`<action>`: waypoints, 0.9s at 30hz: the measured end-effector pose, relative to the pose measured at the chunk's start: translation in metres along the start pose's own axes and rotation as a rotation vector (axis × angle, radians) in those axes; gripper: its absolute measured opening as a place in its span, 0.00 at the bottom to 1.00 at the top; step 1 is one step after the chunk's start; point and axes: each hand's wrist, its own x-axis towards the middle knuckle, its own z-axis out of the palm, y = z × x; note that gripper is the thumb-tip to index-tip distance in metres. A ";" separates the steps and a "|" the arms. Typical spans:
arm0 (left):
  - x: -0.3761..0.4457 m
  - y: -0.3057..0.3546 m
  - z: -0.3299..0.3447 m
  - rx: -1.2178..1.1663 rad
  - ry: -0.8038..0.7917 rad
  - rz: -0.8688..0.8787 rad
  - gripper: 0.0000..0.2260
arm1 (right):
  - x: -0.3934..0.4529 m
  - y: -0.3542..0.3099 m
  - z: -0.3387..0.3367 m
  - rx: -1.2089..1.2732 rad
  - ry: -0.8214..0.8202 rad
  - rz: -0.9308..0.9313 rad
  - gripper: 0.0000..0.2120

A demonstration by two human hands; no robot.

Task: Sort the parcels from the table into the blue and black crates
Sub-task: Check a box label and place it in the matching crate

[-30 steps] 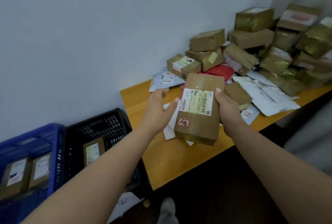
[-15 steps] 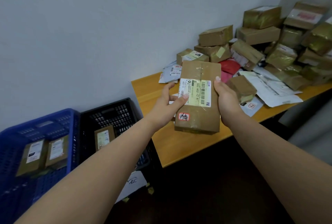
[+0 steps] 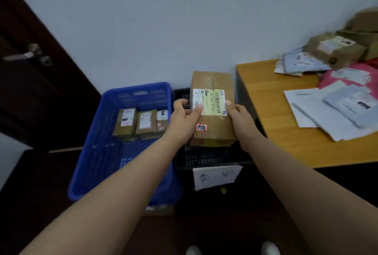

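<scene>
A brown cardboard parcel point(image 3: 212, 82) with a white and yellow barcode label and a small red-edged sticker is held up over the black crate point(image 3: 204, 155). My left hand point(image 3: 184, 117) grips its left edge and my right hand point(image 3: 239, 115) grips its right edge. The parcel hides most of the black crate's inside. To the left, the blue crate point(image 3: 98, 162) holds three small brown parcels point(image 3: 143, 122) standing side by side. More parcels lie on the orange table point(image 3: 266, 99) at the right.
A white paper sign point(image 3: 216, 177) with handwriting hangs on the black crate's front. On the table lie white mailers point(image 3: 327, 111), a pink bag point(image 3: 331, 79) and a brown box point(image 3: 335, 50). A dark door point(image 3: 30, 70) stands at the left. My shoes point(image 3: 270, 248) show at the bottom.
Both hands have carried the parcel left, off the table and over the black crate. The view has swung left and down, so the crates now sit in the middle.
</scene>
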 end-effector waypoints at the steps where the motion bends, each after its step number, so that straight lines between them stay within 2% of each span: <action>1: 0.001 -0.009 -0.020 -0.003 0.029 -0.020 0.25 | -0.003 0.005 0.024 -0.006 -0.026 0.006 0.27; 6: 0.001 -0.061 -0.077 -0.070 0.093 -0.085 0.17 | -0.001 0.021 0.090 -0.203 -0.093 -0.026 0.26; 11: 0.008 -0.104 -0.103 -0.064 0.112 -0.186 0.20 | 0.017 0.040 0.127 -0.299 -0.154 0.042 0.26; 18: 0.056 -0.130 -0.141 0.015 0.114 -0.288 0.23 | 0.064 0.058 0.179 -0.260 -0.232 0.140 0.26; 24: 0.115 -0.151 -0.175 0.030 0.178 -0.337 0.17 | 0.124 0.065 0.232 -0.220 -0.334 0.194 0.24; 27: 0.146 -0.165 -0.188 0.047 0.174 -0.420 0.18 | 0.151 0.076 0.254 -0.240 -0.337 0.237 0.23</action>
